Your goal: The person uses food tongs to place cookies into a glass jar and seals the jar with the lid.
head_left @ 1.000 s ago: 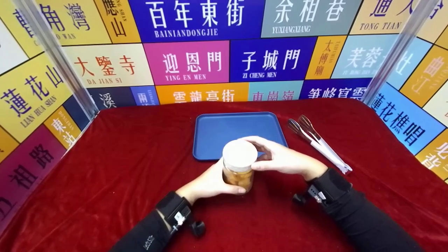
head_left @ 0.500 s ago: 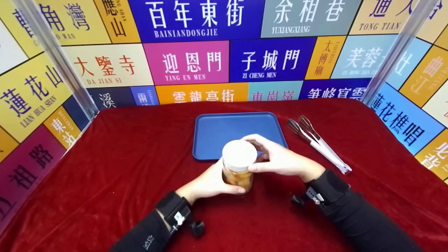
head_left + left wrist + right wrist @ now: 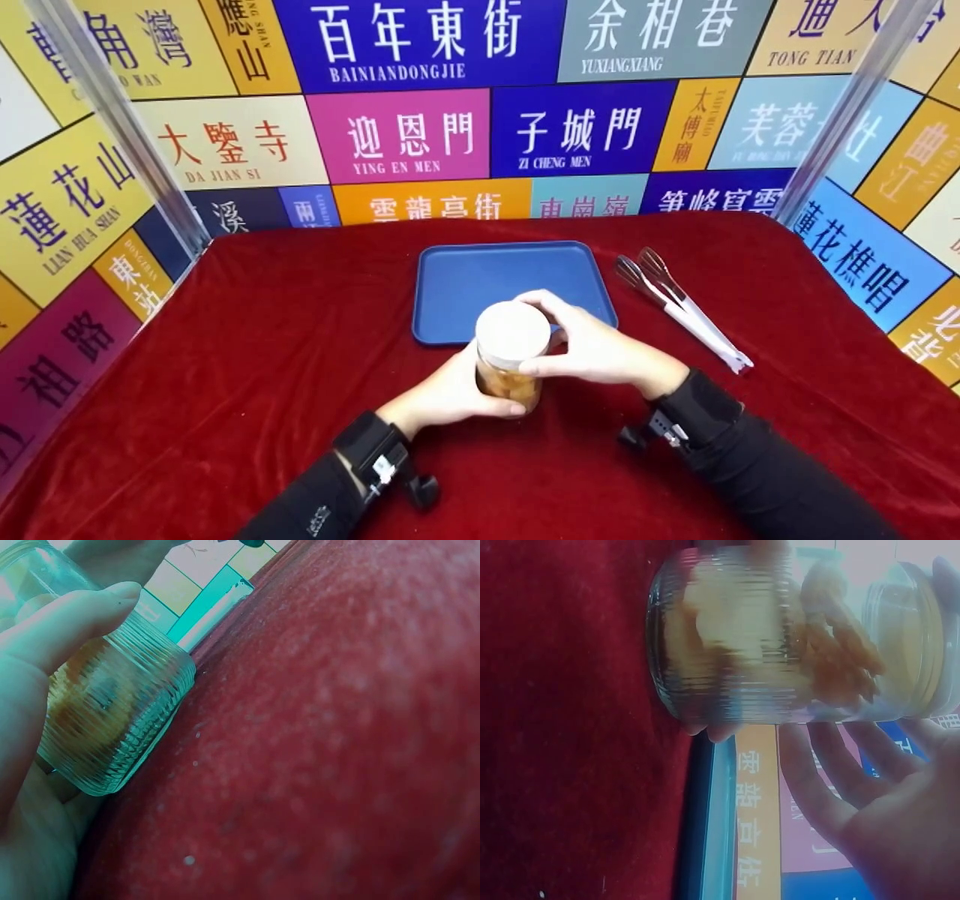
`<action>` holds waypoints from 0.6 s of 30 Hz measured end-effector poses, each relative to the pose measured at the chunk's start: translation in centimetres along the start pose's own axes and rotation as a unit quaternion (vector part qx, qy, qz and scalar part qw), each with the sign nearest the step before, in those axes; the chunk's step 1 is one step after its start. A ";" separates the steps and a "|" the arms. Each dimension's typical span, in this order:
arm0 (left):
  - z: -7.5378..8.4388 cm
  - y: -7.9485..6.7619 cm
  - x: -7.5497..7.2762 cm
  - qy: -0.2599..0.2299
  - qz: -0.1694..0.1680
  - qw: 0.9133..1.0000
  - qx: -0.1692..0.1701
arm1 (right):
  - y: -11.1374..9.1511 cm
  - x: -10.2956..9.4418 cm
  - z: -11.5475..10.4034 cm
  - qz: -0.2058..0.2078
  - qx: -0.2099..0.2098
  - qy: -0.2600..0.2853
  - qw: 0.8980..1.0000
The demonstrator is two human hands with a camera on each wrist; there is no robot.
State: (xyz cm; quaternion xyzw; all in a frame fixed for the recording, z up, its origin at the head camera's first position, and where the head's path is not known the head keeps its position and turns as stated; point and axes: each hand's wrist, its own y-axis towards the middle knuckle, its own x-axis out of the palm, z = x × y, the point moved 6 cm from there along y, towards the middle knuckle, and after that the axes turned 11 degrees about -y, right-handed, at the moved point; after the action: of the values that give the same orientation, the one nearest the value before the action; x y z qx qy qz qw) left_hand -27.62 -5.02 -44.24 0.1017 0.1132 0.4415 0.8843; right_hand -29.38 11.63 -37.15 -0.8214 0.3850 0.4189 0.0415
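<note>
A ribbed clear jar (image 3: 512, 384) with a round white lid (image 3: 513, 334) stands on the red cloth in the head view, just in front of the tray. My left hand (image 3: 448, 394) grips its body low down, the thumb (image 3: 82, 619) laid across the ribbed side in the left wrist view. With fingers and thumb at opposite sides, my right hand (image 3: 600, 346) holds the lid. Golden-brown food pieces (image 3: 840, 652) show through the wall of the jar in the right wrist view. The far fingers of my left hand are mostly hidden behind the jar.
Behind the jar lies a blue rectangular tray (image 3: 465, 292). Tongs (image 3: 684, 309) with white handles and brown tips rest to the tray's right. Red cloth (image 3: 285, 322) covers the table, and printed sign panels (image 3: 409, 135) stand at its back and sides.
My right hand has turned a little around the lid, its thumb coming toward me and to the left, with the wrist following. The left hand and the jar's body stay in place.
</note>
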 end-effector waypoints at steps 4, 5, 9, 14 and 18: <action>0.0 0.0 -0.1 0.000 0.001 1.000 -0.001 | 0.0 -0.1 -0.1 -0.003 0.001 -0.001 1.000; 0.1 0.0 0.0 -0.003 0.000 1.000 0.001 | 0.0 -0.1 0.0 -0.006 0.000 0.001 1.000; 0.0 0.0 0.0 -0.007 -0.003 1.000 0.006 | -0.1 -0.3 0.1 -0.036 -0.018 0.040 0.998; 0.0 0.1 0.0 -0.004 -0.001 1.000 0.004 | -0.3 -0.5 0.3 -0.072 -0.043 0.095 0.992; 0.0 0.0 0.0 0.001 0.000 1.000 0.001 | -0.2 -0.6 0.5 -0.069 -0.041 0.081 0.994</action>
State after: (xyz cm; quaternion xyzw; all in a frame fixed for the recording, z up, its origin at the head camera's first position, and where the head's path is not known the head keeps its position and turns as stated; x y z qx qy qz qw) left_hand -27.67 -5.03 -44.21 0.1016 0.1146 0.4420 0.8839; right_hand -29.78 12.28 -37.05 -0.8780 0.3119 0.3630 0.0051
